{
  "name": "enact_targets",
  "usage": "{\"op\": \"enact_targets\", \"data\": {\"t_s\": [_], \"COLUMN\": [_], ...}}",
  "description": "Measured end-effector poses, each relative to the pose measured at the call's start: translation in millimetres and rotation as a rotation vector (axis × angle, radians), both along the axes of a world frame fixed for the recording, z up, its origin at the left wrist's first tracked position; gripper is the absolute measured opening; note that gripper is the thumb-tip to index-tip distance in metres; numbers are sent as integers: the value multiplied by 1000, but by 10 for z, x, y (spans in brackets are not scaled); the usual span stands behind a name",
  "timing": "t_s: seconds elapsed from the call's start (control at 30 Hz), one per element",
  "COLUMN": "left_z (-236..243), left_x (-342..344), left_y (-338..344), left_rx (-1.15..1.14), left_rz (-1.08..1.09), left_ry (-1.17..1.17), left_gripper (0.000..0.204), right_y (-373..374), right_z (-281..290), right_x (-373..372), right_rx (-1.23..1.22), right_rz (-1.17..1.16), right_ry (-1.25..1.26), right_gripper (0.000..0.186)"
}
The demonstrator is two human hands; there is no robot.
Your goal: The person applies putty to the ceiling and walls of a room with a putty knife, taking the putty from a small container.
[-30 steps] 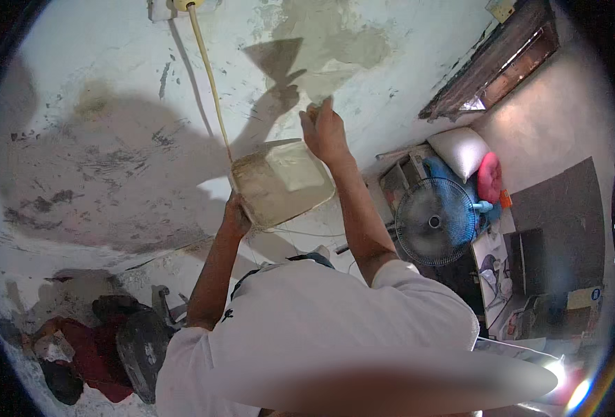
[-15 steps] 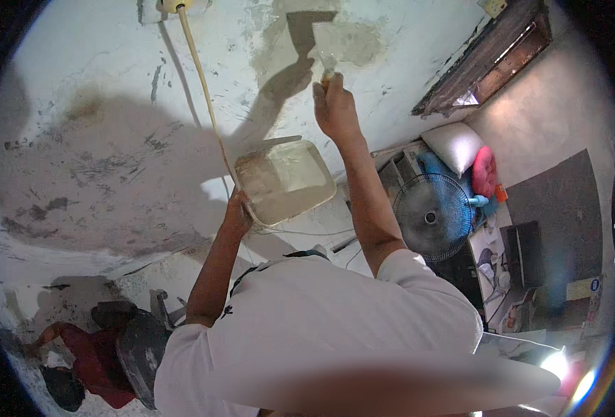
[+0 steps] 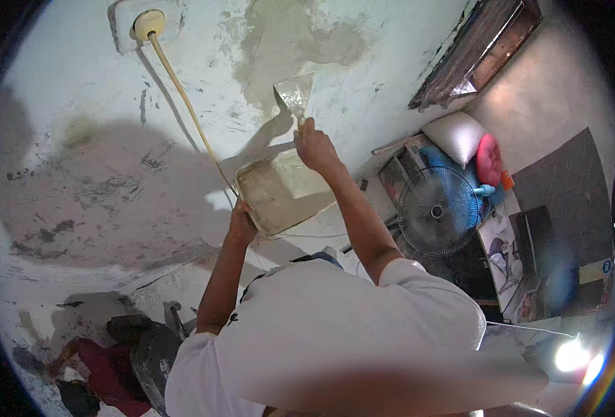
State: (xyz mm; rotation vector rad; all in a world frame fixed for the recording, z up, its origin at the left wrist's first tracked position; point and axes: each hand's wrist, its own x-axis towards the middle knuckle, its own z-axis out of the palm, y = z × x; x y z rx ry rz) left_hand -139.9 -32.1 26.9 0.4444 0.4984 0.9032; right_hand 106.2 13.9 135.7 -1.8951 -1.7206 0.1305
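Firstly, one wall, white and scuffed, bearing a grey-green patch at its upper middle. One fan, round, with wire guard, to the right. One pillow, pale, beyond the fan. One tub, cream, shallow, rounded at the corners, tilted before the wall; left hand closed on its left edge. One scraper, broad-bladed, just below the patch, handle gripped in the right hand; blade contact with wall cannot be told. One plug, yellow, corded, upper left.
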Motion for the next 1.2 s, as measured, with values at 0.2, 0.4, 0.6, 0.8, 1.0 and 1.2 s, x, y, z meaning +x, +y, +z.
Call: {"op": "enact_targets", "data": {"t_s": [0.2, 0.4, 0.6, 0.8, 1.0, 1.2], "left_z": [-232, -59, -182, -128, -244, -264], "left_x": [-33, 60, 0, 4, 25, 28], "left_y": [24, -56, -30, -27, -6, -16], "left_rx": [122, 413, 90, -9, 12, 3], "left_rz": [-28, 10, -57, -7, -45, -50], "left_ry": [31, 221, -54, -23, -25, -70], "left_gripper": [61, 60, 59, 64, 67, 61], "right_y": [-28, 305, 134, -359, 195, 156], "right_z": [900, 1302, 423, 218, 829, 145], "right_x": [-92, -294, -184, -16, 78, -263], "right_rx": [367, 269, 66, 143, 323, 214], "right_rz": [124, 3, -34, 114, 46, 146], "right_ry": [179, -78, -83, 167, 289, 153], "right_gripper": [34, 39, 37, 30, 35, 47]}}
